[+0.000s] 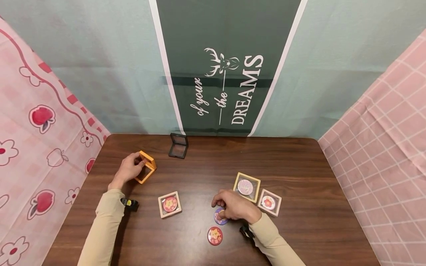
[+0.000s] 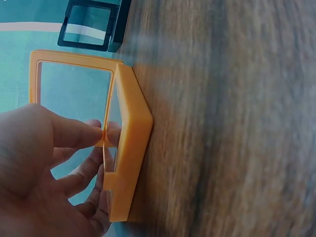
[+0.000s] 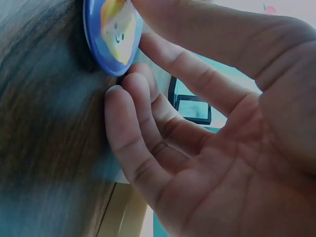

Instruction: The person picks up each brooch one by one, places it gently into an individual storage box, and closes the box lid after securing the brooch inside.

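My left hand (image 1: 129, 169) is at an orange display case (image 1: 148, 159) that stands hinged apart on the table. In the left wrist view, its thumb and a finger pinch the orange case (image 2: 134, 126) near the inner edge. My right hand (image 1: 237, 205) holds a round blue badge (image 1: 217, 221) by its rim, low over the table. The right wrist view shows the thumb on the face of that badge (image 3: 117, 42), which has a smiling yellow figure; its other fingers curl beside it. A red round badge (image 1: 215, 236) lies just nearer to me.
A black case (image 1: 178, 146) stands unfolded at the back. A pale case (image 1: 170, 204) with a red badge lies left of centre. By my right hand are a yellow-framed case (image 1: 255, 183) with a lilac badge and a pink-framed case (image 1: 274, 210) with a flower badge.
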Motion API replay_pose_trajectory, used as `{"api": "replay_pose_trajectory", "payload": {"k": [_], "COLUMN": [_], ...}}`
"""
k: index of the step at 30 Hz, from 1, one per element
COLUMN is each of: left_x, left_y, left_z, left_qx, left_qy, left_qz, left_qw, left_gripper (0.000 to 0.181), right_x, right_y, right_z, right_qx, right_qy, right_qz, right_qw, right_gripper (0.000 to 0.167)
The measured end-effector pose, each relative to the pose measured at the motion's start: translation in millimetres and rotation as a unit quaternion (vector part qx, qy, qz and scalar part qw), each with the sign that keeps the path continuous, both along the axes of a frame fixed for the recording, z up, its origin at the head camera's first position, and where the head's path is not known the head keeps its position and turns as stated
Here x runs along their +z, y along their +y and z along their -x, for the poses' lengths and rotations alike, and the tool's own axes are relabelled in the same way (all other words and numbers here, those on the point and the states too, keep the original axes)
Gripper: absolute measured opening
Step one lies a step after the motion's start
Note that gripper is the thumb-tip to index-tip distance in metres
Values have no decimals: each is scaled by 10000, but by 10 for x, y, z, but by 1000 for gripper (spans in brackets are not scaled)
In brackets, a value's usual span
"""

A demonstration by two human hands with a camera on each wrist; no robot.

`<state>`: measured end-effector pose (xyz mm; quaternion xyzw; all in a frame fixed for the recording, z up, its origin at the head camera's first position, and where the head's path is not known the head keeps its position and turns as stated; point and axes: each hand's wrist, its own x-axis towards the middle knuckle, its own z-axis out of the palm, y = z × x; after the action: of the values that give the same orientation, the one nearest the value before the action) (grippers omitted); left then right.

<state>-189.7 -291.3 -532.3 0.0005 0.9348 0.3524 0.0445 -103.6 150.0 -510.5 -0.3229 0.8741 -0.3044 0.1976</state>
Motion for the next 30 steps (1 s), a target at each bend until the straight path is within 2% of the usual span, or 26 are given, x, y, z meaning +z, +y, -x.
{"api": "replay_pose_trajectory", "payload": {"k": [9,16,22,30], "left_x": [62,109,102,81], "left_y": [-65,-127,-154,-188], "left_z": [-51,-112,-134,-175], "left_qx": [-139,-285,-368,-379], "left_qy": [-112,-116,-5,78], "left_qz": [19,46,83,56], "left_qw": [9998,9995,9993,9992], "left_gripper": [23,18,16,19], "right_x": [0,37,34,44], "right_y": [23,39,28,16], "right_z": [-12,-13,-22,-15], "right_qx": [52,147,135,108], "right_qy": [305,380,484,413], "right_qz": [-85,-181,-242,-310], "right_qw": [9995,9990,9984,9986], "right_gripper": [21,25,26,25]}}
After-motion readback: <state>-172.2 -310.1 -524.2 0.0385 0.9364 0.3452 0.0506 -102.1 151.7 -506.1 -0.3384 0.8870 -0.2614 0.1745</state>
